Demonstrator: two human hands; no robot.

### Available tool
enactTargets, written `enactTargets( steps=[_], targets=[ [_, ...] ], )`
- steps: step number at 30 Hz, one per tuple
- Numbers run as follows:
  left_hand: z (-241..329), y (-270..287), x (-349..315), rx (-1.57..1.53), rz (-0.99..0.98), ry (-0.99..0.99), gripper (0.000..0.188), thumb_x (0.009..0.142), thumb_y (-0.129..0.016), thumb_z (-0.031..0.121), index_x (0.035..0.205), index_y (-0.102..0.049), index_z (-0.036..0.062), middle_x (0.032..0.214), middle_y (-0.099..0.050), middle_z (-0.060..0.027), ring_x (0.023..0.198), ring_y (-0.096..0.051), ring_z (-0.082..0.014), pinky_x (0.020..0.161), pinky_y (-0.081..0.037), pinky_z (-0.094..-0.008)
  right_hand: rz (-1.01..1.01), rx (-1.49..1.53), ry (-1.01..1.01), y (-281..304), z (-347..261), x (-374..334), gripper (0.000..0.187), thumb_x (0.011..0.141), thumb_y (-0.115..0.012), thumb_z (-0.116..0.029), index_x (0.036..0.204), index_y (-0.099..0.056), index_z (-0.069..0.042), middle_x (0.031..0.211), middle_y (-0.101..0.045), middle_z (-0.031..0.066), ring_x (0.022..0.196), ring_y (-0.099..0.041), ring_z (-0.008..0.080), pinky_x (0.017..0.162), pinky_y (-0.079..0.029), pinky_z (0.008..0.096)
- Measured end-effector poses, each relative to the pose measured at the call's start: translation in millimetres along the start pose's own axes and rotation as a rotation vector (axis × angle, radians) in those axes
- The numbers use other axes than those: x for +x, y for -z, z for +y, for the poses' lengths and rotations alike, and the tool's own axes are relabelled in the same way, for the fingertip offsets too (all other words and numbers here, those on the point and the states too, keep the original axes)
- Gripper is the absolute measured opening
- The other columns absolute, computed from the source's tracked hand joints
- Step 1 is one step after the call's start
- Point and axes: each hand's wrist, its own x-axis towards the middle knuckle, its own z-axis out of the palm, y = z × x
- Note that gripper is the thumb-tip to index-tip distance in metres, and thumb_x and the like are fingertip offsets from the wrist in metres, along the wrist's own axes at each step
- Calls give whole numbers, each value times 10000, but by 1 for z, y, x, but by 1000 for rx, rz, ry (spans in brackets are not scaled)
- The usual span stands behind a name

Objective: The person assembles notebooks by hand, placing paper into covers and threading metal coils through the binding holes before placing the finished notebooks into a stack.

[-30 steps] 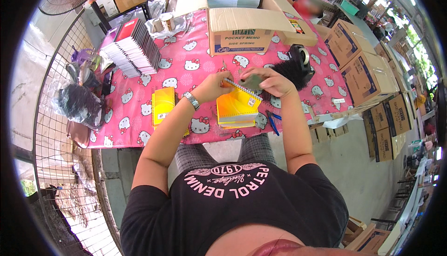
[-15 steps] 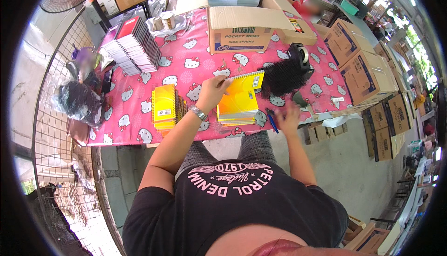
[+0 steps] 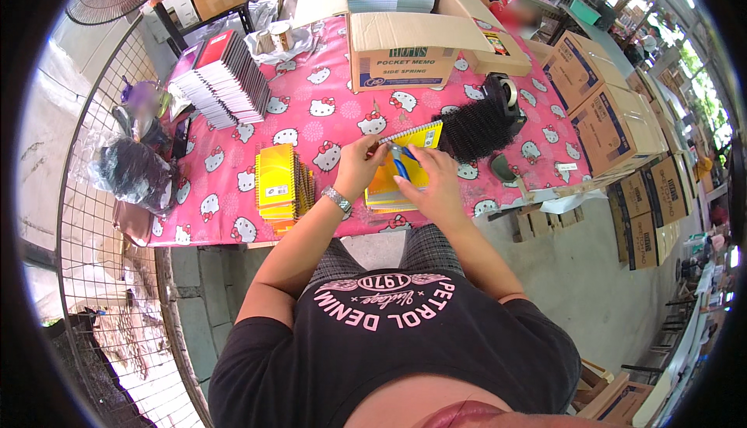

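Observation:
A yellow spiral notebook [image 3: 426,137] is tilted over a stack of yellow notebooks [image 3: 383,204] at the table's near edge. My left hand [image 3: 359,165] pinches its left end, by the wire binding. In my right hand [image 3: 437,185] is a pair of blue-handled pliers [image 3: 400,162], fingers wrapped round the handles. The jaws sit at the binding's left end, close to my left fingertips; whether they grip the wire I cannot tell. Left of my left forearm stands another stack of yellow spiral notebooks [image 3: 277,183].
Black spiral coils [image 3: 473,131] lie to the right, beside a black tape dispenser [image 3: 510,101] and a dark curved object [image 3: 502,168]. An open carton [image 3: 405,58] stands at the back. Stacked notebooks [image 3: 222,78] are far left. Closed cartons [image 3: 615,128] are piled right of the table.
My right hand has picked up the pliers from the table's near edge and brought them left to the notebook's binding. My left hand stays on the notebook.

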Motion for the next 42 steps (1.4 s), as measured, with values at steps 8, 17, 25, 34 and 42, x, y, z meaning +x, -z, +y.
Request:
enactTargets(
  steps=[8, 17, 25, 34, 42],
  targets=[
    [-9, -4, -11, 66, 83, -89, 167, 844, -634, 25, 1003, -673, -9, 791, -684, -138, 695, -694, -201, 634, -545, -308, -99, -94, 35, 9, -14, -1, 428, 818, -692, -274, 1169, -630, -37, 1090, -619, 95, 988, -579, 234, 862, -441, 395],
    [-14, 34, -32, 142, 383, -223, 235, 838, -667, 11, 1070, -661, 48, 952, -687, -90, 819, -678, -194, 678, -548, -326, -187, 835, -529, 8, 28, -19, 340, 845, -691, -159, 1160, -640, -44, 1055, -652, 121, 949, -635, 210, 829, -502, 310],
    [-56, 177, -114, 792, 630, 141, 282, 866, -674, 144, 1116, -663, 16, 921, -684, -96, 703, -644, -176, 600, -513, -336, -157, -386, -280, -22, 155, -76, 345, 722, -750, -249, 1037, -674, -129, 1036, -634, 126, 956, -610, 337, 807, -485, 430],
    [-9, 97, -62, 823, 346, -207, 232, 803, -678, 120, 1030, -677, 73, 1130, -602, -116, 1074, -556, -326, 896, -473, -439, -109, -656, -406, -40, 254, 25, 247, 841, -695, -271, 954, -663, -53, 972, -652, 133, 922, -647, 323, 839, -525, 442],
    [22, -27, -31, 954, -590, -476, 195, 836, -627, 210, 966, -658, 68, 1055, -632, -102, 992, -610, -287, 829, -513, -427, 114, -468, -357, 1, 237, 53, 174, 772, -645, -110, 912, -606, -14, 901, -632, 180, 816, -658, 375, 758, -543, 433]
  ],
)
